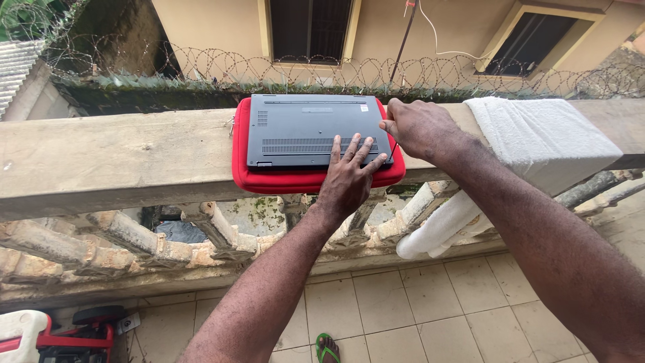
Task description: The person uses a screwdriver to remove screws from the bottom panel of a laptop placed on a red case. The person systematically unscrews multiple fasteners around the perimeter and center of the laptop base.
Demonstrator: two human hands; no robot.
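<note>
- Where the long, weathered concrete balustrade rail (121, 158) runs across the view, it serves as the support: a red padded fabric sleeve (302, 180) lies on it, jutting past its near edge, and a white folded towel (537, 134) is draped over it just to the right.
- On that sleeve rests the dark grey, flat rectangular laptop (302, 128), turned bottom up. Its base panel is still fully seated, with vent slots showing and no gap at the edges, so the work looks to be at an early stage: nothing is lifted off, and no loose screws lie in sight.
- Spread flat, the left hand (346, 181) presses open-fingered on the laptop's near right corner.
- Closed in a fist, the right hand (420, 128) grips a thin dark tool (394, 150) at the laptop's right edge.
- Hard to make out: the tool's tip and kind, hidden by both hands, and whether any screw is already out.
</note>
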